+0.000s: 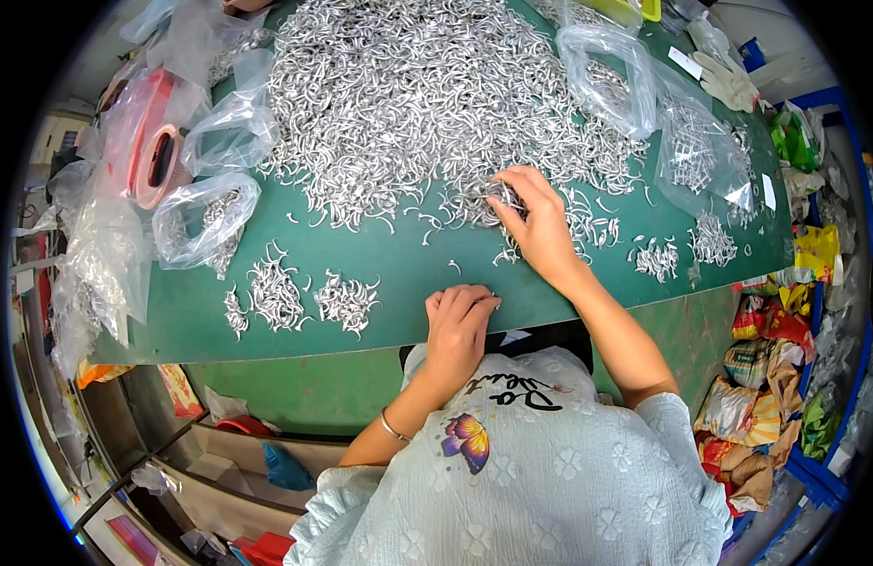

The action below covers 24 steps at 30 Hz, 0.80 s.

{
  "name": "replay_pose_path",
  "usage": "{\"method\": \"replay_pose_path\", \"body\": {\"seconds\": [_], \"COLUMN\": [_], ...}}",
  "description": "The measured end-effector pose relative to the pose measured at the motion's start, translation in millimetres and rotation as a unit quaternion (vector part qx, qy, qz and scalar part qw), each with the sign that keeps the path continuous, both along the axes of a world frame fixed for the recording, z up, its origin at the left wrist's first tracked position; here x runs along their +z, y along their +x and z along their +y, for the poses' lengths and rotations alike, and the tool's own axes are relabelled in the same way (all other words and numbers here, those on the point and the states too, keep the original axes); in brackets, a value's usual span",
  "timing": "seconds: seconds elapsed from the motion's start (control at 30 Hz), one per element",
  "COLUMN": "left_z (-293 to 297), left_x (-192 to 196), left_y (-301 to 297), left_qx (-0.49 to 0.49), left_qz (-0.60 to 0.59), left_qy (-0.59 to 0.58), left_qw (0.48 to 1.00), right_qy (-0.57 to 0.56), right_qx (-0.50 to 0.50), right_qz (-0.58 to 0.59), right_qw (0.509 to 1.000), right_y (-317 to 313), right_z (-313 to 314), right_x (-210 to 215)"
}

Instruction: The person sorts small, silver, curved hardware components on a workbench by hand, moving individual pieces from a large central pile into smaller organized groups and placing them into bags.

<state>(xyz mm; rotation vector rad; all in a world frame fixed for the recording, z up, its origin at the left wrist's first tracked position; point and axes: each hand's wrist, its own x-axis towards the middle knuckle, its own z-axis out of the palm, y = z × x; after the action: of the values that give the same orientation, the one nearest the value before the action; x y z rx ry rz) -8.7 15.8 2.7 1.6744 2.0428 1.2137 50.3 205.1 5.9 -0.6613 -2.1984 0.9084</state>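
Note:
A big heap of small, silver, curved metal pieces (389, 104) covers the far middle of the green table (380, 255). At the heap's near edge, my right hand (547, 231) curves its thumb and fingers around a clump of these pieces (505, 196). My left hand (458, 325) is closer to me, by the table's front edge, with its fingers curled in. A small silvery bit shows at its fingertips, too little to name. One loose piece lies just beyond that hand.
Small piles of pieces (276, 294) sit at the left front, others (712, 241) at the right. Clear plastic bags (205, 222) with pieces stand on both sides. A pink container (153, 141) is at the left, and a glove (729, 83) at the far right. Shelves hold colourful packages (738, 410).

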Motion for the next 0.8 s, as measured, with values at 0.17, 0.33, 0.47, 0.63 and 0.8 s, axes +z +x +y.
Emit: {"method": "replay_pose_path", "body": {"seconds": [0.17, 0.33, 0.47, 0.63, 0.8], "left_z": [1, 1, 1, 1, 2], "left_x": [2, -2, -1, -1, -2], "left_y": [0, 0, 0, 0, 0], "left_qx": [0.008, 0.012, 0.011, 0.012, 0.013], "left_qz": [-0.001, -0.005, 0.0, -0.003, -0.004], "left_qy": [0.004, 0.015, 0.013, 0.013, 0.013], "left_qw": [1.0, 1.0, 1.0, 1.0, 1.0], "right_qy": [-0.43, -0.633, -0.448, -0.322, -0.295], "right_qx": [-0.024, 0.049, 0.03, -0.034, -0.075], "right_qz": [0.03, 0.161, 0.134, 0.111, 0.13], "right_qw": [0.902, 0.756, 0.883, 0.94, 0.944], "right_y": [-12, 2, 10, 18, 17], "right_z": [11, 46, 51, 61, 66], "right_x": [30, 54, 56, 60, 75]}}
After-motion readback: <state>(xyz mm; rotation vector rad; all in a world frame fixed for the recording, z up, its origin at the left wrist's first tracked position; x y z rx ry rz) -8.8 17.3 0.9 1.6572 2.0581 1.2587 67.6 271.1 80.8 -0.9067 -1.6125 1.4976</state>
